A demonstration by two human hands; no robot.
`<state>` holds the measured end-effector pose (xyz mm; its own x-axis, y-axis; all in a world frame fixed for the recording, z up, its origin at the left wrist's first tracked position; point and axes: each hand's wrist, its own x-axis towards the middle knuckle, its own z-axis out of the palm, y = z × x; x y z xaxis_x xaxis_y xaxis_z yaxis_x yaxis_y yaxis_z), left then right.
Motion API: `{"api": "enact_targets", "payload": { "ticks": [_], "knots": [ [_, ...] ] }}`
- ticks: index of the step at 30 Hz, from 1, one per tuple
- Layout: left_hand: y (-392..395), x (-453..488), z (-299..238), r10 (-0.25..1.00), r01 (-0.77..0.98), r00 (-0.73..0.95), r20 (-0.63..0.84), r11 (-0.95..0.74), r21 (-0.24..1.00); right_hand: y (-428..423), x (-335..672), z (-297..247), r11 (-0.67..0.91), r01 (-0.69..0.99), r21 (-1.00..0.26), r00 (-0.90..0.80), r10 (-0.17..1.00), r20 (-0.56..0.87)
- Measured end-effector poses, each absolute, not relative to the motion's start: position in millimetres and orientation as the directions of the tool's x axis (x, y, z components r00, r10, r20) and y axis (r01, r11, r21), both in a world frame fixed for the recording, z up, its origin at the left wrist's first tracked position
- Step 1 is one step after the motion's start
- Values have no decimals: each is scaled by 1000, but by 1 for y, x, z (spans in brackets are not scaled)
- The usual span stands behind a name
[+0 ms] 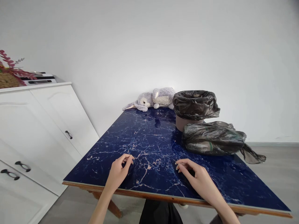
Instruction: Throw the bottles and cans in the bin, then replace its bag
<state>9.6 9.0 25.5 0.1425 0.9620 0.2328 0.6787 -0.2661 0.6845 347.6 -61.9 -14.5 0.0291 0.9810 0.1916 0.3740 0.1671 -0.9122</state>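
Observation:
My left hand (120,171) rests at the near left part of the blue marbled tabletop (149,146), loosely curled, with a gap between thumb and fingers and nothing in it. On the right, my right hand (195,175) lies in much the same way, thumb apart from the bent fingers, also holding nothing. Beyond it is a stuffed black plastic bag (212,140), lying on its side with its gathered end hanging off to the right; its contents are hidden. Behind that bag stands a beige trash can (181,123), with a black bin liner (198,109) folded over its rim.
A purple-and-white plush rabbit (151,99) lies at the table's far end by the wall. To the left stands a white cabinet (46,124) with dark handles, bearing a wicker basket (8,80) of reddish plants. The table has a wooden front edge (149,195).

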Motion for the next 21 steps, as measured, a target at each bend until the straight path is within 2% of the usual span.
{"api": "enact_targets", "payload": {
  "ticks": [3,7,9,13,15,17,19,21],
  "knots": [
    [9,9,25,959,680,144,244,-275,680,-59,354,-17,175,340,-924,66,976,209],
    [8,11,26,958,685,136,254,-276,674,-55,377,-15,149,375,-915,282,922,266],
    [8,11,27,956,686,133,260,-278,672,-55,394,-6,110,426,-898,446,838,315],
    [8,11,26,953,679,141,268,-290,675,-56,432,20,-19,536,-844,697,573,431],
    [8,11,26,950,677,150,275,-302,672,-53,454,26,-89,604,-792,730,460,505],
    [7,12,27,947,678,156,280,-309,667,-48,478,23,-164,677,-717,711,397,581],
    [6,12,28,947,681,157,281,-310,664,-41,502,12,-220,698,-681,703,389,595],
    [6,12,29,946,684,154,284,-310,660,-33,521,-2,-270,657,-703,733,445,514]
  ]
}}
